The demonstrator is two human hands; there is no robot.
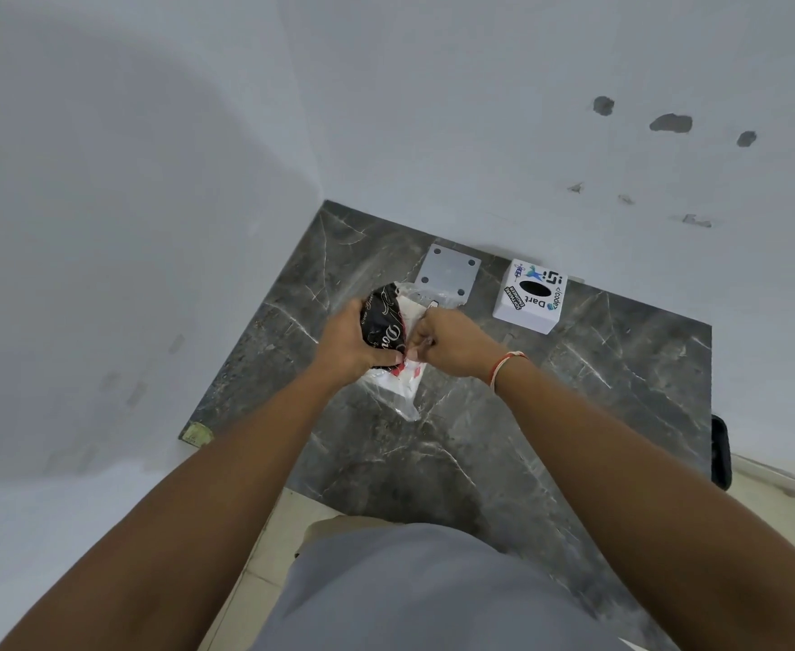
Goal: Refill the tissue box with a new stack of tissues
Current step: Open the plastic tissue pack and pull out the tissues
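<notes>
Tearing the pack (393, 340) open looks like the step in hand. Nearest, both forearms reach out over the dark marble top (480, 415). The left hand (346, 343) grips the black-printed end of the pack, fingers curled round it and thumb along its near edge. The right hand (451, 343) is closed tight, pinching the clear film at the middle of the pack, just beside the left thumb. Loose film hangs down toward the near side.

To do this well, I judge the hands should stay close together and pull apart along the seam, so the film splits without crushing or ripping the tissues inside. A short, firm tear is safer than a long yank.

Farther off, a grey plate (447, 277) lies flat on the marble. To its right, near the far wall, the white box (529, 298) stands with its oval slot up, apparently waiting to be filled.
</notes>
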